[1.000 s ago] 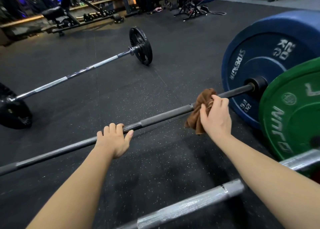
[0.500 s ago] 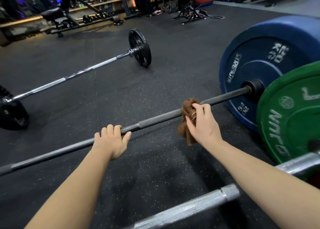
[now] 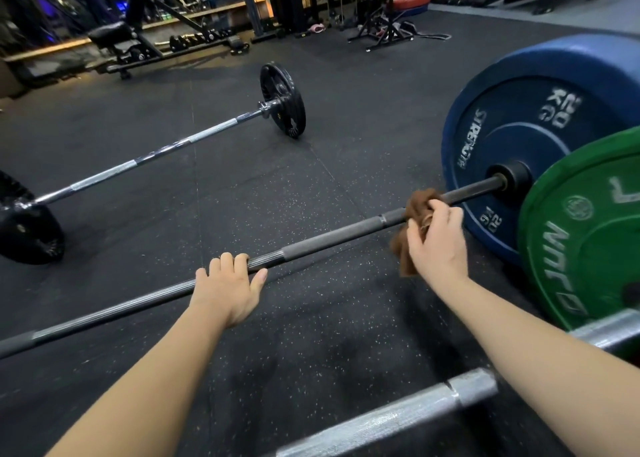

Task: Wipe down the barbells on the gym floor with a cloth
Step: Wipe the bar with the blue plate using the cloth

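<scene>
— What's cut off nearest you?
— The silver bar (image 3: pixel 398 418) runs out of frame at both ends, and the green plate (image 3: pixel 588 235) is cropped.
— And my hands?
— Your left hand (image 3: pixel 227 287) curls its fingers over the dark barbell (image 3: pixel 332 237). Your right hand (image 3: pixel 438 245) grips the brown cloth (image 3: pixel 415 211) bunched round that bar, nearer the blue plate (image 3: pixel 519 138) than half a second ago.
</scene>
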The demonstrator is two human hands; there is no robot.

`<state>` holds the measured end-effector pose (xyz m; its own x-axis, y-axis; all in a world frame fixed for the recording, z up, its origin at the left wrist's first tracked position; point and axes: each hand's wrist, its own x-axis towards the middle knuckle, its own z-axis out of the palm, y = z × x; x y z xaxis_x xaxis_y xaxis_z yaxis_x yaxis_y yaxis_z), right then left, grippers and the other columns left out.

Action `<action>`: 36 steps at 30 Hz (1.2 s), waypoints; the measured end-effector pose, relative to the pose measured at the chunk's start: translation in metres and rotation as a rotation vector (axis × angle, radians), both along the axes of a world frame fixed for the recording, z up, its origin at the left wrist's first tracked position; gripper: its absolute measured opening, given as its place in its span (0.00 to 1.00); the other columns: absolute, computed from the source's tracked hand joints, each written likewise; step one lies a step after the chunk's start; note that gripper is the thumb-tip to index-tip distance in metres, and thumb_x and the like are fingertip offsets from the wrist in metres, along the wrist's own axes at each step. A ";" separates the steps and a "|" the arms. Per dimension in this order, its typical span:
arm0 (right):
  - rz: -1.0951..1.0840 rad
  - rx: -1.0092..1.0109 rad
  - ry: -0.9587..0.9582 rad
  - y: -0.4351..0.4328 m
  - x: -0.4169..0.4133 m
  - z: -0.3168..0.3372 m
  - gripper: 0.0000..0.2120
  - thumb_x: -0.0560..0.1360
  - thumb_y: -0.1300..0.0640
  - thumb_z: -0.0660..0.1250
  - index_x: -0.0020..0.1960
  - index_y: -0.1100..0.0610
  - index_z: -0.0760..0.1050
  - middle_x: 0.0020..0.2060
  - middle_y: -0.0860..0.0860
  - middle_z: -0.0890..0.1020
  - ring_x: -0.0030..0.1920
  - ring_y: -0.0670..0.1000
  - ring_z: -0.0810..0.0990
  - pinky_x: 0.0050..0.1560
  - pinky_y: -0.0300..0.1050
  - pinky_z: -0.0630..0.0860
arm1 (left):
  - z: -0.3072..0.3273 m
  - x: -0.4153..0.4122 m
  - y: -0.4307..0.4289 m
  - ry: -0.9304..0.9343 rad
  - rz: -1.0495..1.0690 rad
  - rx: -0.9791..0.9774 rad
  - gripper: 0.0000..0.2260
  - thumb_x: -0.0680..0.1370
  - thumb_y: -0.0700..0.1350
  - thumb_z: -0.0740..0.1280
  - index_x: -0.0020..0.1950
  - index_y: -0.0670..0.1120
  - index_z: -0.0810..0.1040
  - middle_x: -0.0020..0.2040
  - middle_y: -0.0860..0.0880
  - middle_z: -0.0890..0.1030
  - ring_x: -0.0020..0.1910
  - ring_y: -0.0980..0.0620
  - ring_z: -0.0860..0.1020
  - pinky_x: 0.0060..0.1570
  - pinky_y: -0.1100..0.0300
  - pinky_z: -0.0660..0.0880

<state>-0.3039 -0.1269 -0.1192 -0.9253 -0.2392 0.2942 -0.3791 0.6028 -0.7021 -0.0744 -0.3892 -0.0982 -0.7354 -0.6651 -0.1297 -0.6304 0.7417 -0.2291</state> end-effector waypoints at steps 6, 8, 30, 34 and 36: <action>0.281 0.083 0.025 -0.028 0.040 -0.002 0.21 0.81 0.48 0.66 0.70 0.52 0.66 0.59 0.51 0.68 0.50 0.53 0.76 0.52 0.50 0.75 | 0.003 0.000 -0.001 -0.010 -0.016 0.003 0.26 0.84 0.63 0.46 0.74 0.49 0.63 0.66 0.48 0.70 0.66 0.45 0.70 0.66 0.47 0.67; 0.208 0.062 0.003 -0.024 0.035 0.000 0.21 0.80 0.49 0.66 0.70 0.52 0.65 0.60 0.51 0.68 0.52 0.54 0.77 0.53 0.53 0.77 | 0.005 0.000 -0.001 -0.020 -0.022 0.001 0.26 0.85 0.63 0.45 0.74 0.48 0.63 0.66 0.48 0.70 0.66 0.45 0.70 0.65 0.47 0.67; 0.058 0.048 -0.055 -0.004 0.028 0.004 0.22 0.80 0.48 0.66 0.71 0.52 0.65 0.63 0.52 0.69 0.54 0.56 0.78 0.50 0.48 0.71 | 0.021 -0.003 0.004 -0.076 0.002 0.144 0.24 0.84 0.64 0.46 0.66 0.46 0.66 0.68 0.44 0.72 0.67 0.42 0.70 0.66 0.44 0.67; 0.018 0.100 -0.039 0.002 0.020 0.006 0.23 0.80 0.48 0.66 0.72 0.53 0.65 0.61 0.52 0.69 0.54 0.56 0.78 0.51 0.49 0.73 | 0.021 -0.004 0.002 -0.082 -0.003 0.154 0.24 0.84 0.64 0.46 0.65 0.46 0.66 0.67 0.44 0.72 0.67 0.42 0.71 0.66 0.44 0.67; 0.080 0.162 0.015 -0.002 0.025 0.006 0.22 0.80 0.49 0.66 0.71 0.53 0.65 0.57 0.51 0.68 0.51 0.55 0.78 0.49 0.47 0.73 | 0.021 -0.005 0.001 -0.083 -0.008 0.150 0.24 0.84 0.64 0.46 0.65 0.46 0.66 0.67 0.44 0.72 0.67 0.42 0.71 0.65 0.44 0.67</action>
